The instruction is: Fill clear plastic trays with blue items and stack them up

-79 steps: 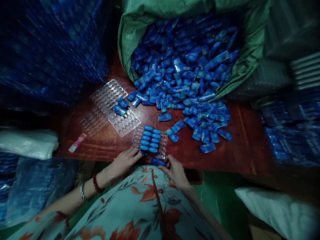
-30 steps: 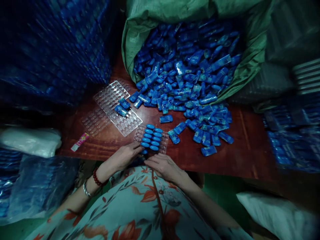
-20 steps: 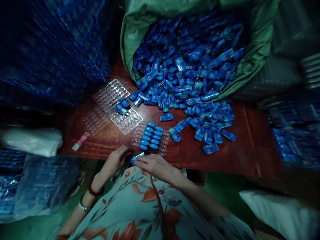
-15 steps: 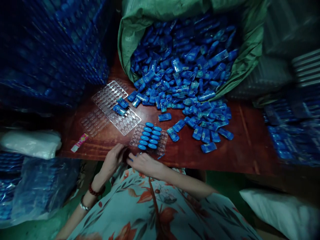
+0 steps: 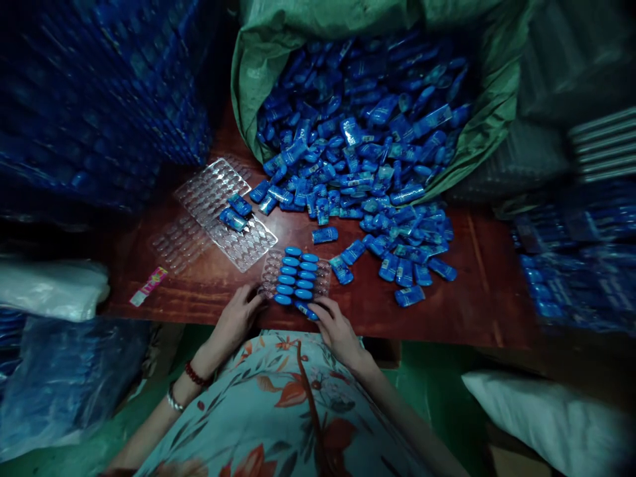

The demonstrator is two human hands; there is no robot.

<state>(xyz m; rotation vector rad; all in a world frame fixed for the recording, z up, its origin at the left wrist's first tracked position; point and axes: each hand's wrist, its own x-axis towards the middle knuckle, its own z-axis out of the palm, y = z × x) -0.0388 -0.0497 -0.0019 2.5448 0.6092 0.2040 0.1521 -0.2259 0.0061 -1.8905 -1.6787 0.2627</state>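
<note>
R hand (image 5: 342, 334) pinches blue packet (image 5: 305, 309) at near edge of blister tray (image 5: 271, 270); L hand (image 5: 237, 317) by its near-left corner, grip unclear. Prob. placing step; next needs aligning.

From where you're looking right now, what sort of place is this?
Probably a packing workshop: an open green sack holds heaped blue packets, clear moulded trays lie on the table, and tall blue stacks rise at the left.

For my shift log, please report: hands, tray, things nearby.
Right hand holds blue packet. Left hand by clear tray. Tray partly filled. Loose packets to right.
</note>
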